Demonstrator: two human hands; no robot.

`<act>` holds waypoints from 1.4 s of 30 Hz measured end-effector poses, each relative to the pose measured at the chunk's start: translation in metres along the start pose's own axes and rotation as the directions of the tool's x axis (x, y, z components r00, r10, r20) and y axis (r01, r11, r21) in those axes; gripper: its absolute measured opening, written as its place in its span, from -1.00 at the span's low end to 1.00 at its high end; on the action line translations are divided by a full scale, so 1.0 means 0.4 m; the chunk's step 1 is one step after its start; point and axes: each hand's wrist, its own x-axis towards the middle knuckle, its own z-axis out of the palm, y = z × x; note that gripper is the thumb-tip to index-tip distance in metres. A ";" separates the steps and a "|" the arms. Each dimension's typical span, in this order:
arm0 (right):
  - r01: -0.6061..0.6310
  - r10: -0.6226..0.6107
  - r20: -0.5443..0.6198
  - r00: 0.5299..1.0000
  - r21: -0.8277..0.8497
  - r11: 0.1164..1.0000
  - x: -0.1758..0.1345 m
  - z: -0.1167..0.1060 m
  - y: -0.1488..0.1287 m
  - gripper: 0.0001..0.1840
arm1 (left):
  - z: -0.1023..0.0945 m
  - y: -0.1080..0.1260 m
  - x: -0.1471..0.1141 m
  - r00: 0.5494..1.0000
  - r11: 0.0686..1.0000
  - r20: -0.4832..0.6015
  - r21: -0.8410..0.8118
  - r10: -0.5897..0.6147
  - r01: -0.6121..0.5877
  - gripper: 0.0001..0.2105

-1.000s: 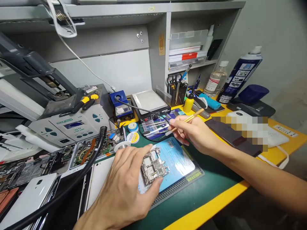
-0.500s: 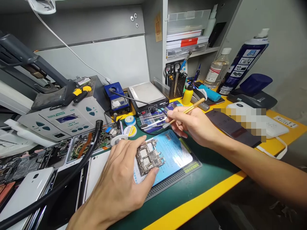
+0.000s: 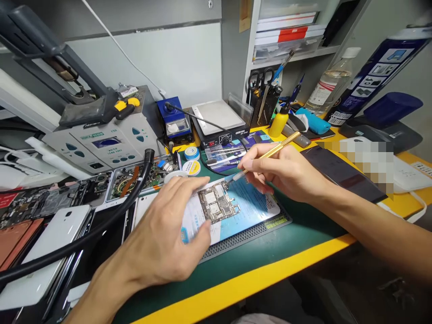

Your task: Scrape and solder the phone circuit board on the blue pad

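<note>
A bare phone circuit board (image 3: pixel 219 203) lies on a blue-and-white printed sheet (image 3: pixel 259 202). My left hand (image 3: pixel 168 225) curves around the board's left side, fingertips at its upper-left edge and thumb by its lower-left corner. Pinched like a pen in my right hand (image 3: pixel 273 168) is a slim gold-handled tool (image 3: pixel 278 146). Its pale, narrow tip points down at the board's upper-right part; whether it touches I cannot tell. Under the sheet is a grey perforated mat (image 3: pixel 236 238) on the green work surface (image 3: pixel 263 256).
White phones (image 3: pixel 50 247) and a thick black hose (image 3: pixel 135 189) lie left. Behind stand a grey soldering station (image 3: pixel 108 144), a black-and-silver heating plate (image 3: pixel 219 119) and round tins (image 3: pixel 191 168). A yellow bottle (image 3: pixel 279 122), a clear bottle (image 3: pixel 329 85) and a dark phone (image 3: pixel 340 173) are right.
The gold-handled tool's tip has come down and left toward the board's upper edge. My left thumb has drawn back toward the board's left corner. The camera view has shifted.
</note>
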 end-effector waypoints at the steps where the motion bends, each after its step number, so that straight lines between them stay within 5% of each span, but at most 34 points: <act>1: -0.002 0.002 0.007 1.000 -0.019 1.000 -0.002 0.003 0.000 -0.91 | -0.004 -0.005 0.001 1.000 1.000 -0.025 -0.003 0.004 -0.004 -0.52; 7: 0.013 -0.011 0.020 1.000 -0.126 0.992 -0.004 0.014 0.007 -0.93 | -0.012 -0.037 -0.002 0.988 0.999 -0.152 0.038 0.007 -0.001 -0.72; 24: 0.122 -0.120 0.024 0.993 -0.251 0.960 -0.019 0.046 0.008 -0.89 | -0.013 -0.042 -0.012 0.988 0.986 -0.080 0.115 0.134 -0.125 -0.73; 42: 0.283 -0.240 0.154 0.959 -0.412 0.866 -0.035 0.041 0.013 -0.90 | 0.002 -0.052 -0.014 0.965 0.968 -0.149 0.159 0.216 -0.192 -0.81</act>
